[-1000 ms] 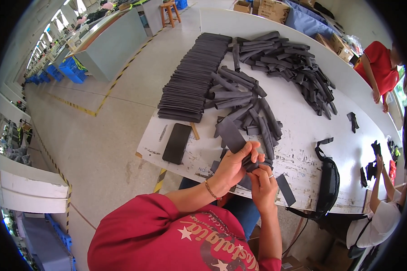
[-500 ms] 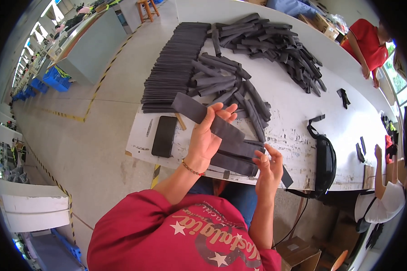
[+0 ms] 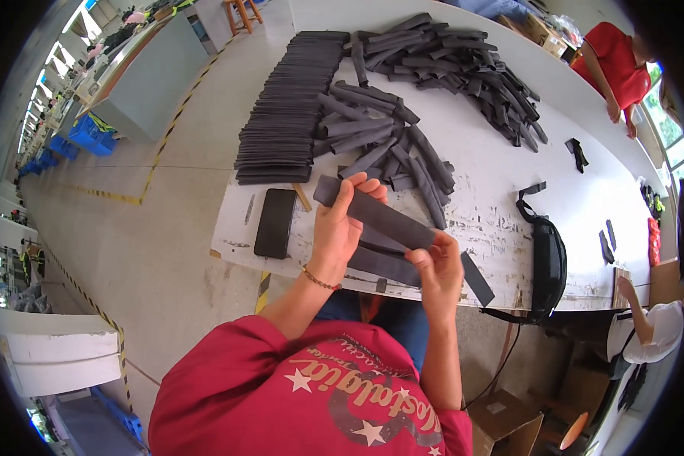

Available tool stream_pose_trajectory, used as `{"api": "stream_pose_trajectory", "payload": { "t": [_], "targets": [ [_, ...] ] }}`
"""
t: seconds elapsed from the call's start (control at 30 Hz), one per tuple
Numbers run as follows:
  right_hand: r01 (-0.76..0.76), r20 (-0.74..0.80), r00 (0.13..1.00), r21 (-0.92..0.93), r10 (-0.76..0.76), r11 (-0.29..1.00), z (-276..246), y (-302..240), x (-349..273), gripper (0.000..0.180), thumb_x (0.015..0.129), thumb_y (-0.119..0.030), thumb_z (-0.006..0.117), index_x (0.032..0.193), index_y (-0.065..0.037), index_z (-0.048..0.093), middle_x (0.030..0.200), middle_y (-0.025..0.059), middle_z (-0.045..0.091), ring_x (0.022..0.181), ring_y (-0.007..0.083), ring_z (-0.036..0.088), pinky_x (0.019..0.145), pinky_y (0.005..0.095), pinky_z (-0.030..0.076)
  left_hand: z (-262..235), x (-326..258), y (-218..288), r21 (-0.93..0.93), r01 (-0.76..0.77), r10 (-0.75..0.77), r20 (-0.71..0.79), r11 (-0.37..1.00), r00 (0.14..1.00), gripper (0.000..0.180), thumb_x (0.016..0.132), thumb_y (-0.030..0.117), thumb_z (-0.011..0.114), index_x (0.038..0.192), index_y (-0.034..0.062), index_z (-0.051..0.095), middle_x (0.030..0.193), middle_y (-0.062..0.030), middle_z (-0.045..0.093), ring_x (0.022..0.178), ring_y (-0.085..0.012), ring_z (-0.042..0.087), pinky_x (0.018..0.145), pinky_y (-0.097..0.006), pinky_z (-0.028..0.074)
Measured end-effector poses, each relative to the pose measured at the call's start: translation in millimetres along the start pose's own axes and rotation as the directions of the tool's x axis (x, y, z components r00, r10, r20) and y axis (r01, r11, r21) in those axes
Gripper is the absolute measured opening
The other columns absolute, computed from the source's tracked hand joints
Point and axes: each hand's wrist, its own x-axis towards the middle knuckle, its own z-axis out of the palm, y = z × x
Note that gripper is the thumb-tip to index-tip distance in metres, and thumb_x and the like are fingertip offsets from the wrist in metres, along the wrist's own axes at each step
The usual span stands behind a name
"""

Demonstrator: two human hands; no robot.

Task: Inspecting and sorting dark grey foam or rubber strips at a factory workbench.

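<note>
A flat dark grey fabric strip [image 3: 387, 220] is stretched between my hands above the table's near edge. My left hand [image 3: 338, 232] grips its left end between thumb and fingers. The right end is pinched by my right hand [image 3: 439, 272]. Below it lie more dark strips [image 3: 385, 264], partly hidden by the held one. Another short strip [image 3: 477, 280] rests just right of my right hand. Beyond my hands is a loose pile of rolled-looking strips [image 3: 365, 137], next to a long, neat row of stacked strips [image 3: 285, 106].
A black phone-like slab [image 3: 274, 223] and a small wooden stick [image 3: 302, 197] lie left on the white table [image 3: 501, 205]. A larger heap of strips [image 3: 463, 72] covers the far side. At right sits a black bag [image 3: 547, 266]. Two people [image 3: 619, 72] stand along the right.
My right hand has moved up and left and now pinches the strip's right end. The strip has shifted right in my left hand.
</note>
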Motion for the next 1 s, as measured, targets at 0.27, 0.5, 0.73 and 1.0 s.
{"api": "stream_pose_trajectory", "payload": {
  "t": [0.27, 0.5, 0.73, 1.0],
  "targets": [
    [-0.126, 0.105, 0.987, 0.020, 0.123, 0.992, -16.2, 5.7, -2.6, 0.007, 0.087, -0.002, 0.069, 0.089, 0.001, 0.062, 0.076, 0.0052, 0.067, 0.068, 0.0098, 0.062, 0.066, 0.0214, 0.047, 0.2, -3.1, -0.8, 0.015, 0.058, -0.058, 0.011, 0.998, 0.998, 0.033, 0.099, 0.027, 0.054, 0.115, -0.0010, 0.060, 0.105, -0.0153, 0.068, 0.099, -0.0292, 0.067, 0.090, -0.045, 0.054],
    [0.502, 0.203, 0.864, -0.276, -0.460, 0.820, -36.0, -1.2, -6.1, 0.033, 0.065, 0.020, 0.055, 0.089, 0.001, 0.067, 0.089, 0.0116, 0.067, 0.080, 0.0211, 0.062, 0.073, 0.0277, 0.048, -26.4, -1.8, 17.4, 0.031, -0.080, 0.066, 0.310, 0.996, 0.948, 0.021, 0.094, 0.015, 0.062, 0.108, -0.0014, 0.061, 0.101, -0.0162, 0.068, 0.095, -0.0305, 0.067, 0.087, -0.044, 0.054],
    [0.471, 0.167, 0.882, -0.352, -0.441, 0.809, -30.3, -13.0, -13.8, 0.013, 0.079, 0.005, 0.067, 0.091, 0.001, 0.064, 0.088, 0.0101, 0.063, 0.084, 0.0209, 0.058, 0.074, 0.0286, 0.047, -29.8, -13.4, 31.6, 0.155, -0.127, 0.073, 0.316, 0.980, 0.946, 0.011, 0.089, 0.007, 0.066, 0.097, -0.0007, 0.065, 0.090, -0.0149, 0.070, 0.090, -0.0300, 0.068, 0.085, -0.042, 0.054],
    [-0.175, 0.049, 0.980, -0.264, 0.195, 0.949, -67.5, 38.7, -41.0, 0.013, 0.090, -0.011, 0.069, 0.084, -0.001, 0.064, 0.072, -0.0050, 0.056, 0.069, 0.0028, 0.046, 0.063, 0.0196, 0.039, -58.9, -68.0, 22.9, 0.703, 0.007, -0.021, 0.011, 0.711, 1.000, 0.010, 0.082, 0.002, 0.073, 0.091, -0.0009, 0.071, 0.082, -0.0054, 0.067, 0.074, -0.0111, 0.062, 0.070, -0.021, 0.047]
  ]
}}
